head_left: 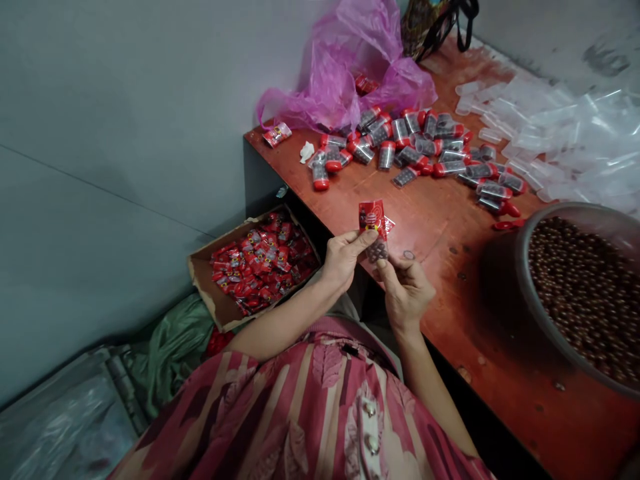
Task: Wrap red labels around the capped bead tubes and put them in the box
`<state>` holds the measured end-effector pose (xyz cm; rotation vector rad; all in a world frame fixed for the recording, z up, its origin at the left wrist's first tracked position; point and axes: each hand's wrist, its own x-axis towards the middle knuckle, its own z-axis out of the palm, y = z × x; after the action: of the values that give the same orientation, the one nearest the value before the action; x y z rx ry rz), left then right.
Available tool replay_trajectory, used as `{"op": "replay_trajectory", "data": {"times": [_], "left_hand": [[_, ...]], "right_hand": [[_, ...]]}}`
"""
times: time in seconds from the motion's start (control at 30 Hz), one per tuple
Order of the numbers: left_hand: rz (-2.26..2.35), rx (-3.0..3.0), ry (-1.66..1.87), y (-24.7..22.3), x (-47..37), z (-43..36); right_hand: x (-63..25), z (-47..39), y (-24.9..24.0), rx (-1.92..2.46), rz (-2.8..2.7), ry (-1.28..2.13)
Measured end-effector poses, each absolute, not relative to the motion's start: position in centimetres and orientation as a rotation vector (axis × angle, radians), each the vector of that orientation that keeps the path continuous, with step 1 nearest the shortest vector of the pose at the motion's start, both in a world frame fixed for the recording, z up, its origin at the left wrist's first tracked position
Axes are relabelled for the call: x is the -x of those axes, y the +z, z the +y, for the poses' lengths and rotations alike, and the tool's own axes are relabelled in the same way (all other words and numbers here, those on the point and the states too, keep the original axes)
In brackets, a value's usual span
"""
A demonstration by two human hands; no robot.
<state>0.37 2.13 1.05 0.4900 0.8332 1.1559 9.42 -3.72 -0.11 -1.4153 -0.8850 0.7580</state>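
Head view shows the person's left hand [345, 259] and right hand [409, 288] close together over the near edge of a worn red-orange tabletop [425, 217]. The left thumb and fingers pinch a glossy red printed wrapper [371, 212]; the right thumb and fingers are closed at the near end of a small clear tube of dark brown balls [377, 251] at the wrapper's lower end. This piece looks part-finished, since the balls show below the red print.

Judging by what lies around, much is done: a brown cardboard box [203, 283] at left holds many red printed packets [255, 260]. Plenty seems left: red-capped clear tubes of dark balls [386, 155] lie scattered beyond the hands without wrappers, a heap of translucent plastic tubes [565, 127] at far right shows no balls inside, and a large grey plastic tub [524, 267] at right holds many loose brown balls [585, 287].
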Motion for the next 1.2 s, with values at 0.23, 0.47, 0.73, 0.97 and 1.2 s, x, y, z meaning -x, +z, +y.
{"op": "replay_trajectory", "data": {"times": [0.23,0.47,0.73,0.97,1.2], "left_hand": [[0.866,-0.384,1.201,0.3,-0.9,1.1],[0.696,-0.325,1.147,0.0,0.3,1.9],[0.736,-0.334,1.13,-1.4,-1.2,-0.3],[0.702,-0.377,1.093,-0.4,0.9,1.2],[0.884,-0.193,1.419,-1.6,5.5,1.3]], "right_hand": [[-9.3,-2.9,-0.8,1.331,-0.615,1.033],[-8.9,-2.8,-0.6,1.3,-0.558,1.061],[-9.0,-2.5,-0.9,1.354,-0.641,0.895],[-8.6,-2.2,-0.5,1.305,-0.76,1.074],[-9.7,-1.5,-0.4,1.309,-0.834,1.114]]}}
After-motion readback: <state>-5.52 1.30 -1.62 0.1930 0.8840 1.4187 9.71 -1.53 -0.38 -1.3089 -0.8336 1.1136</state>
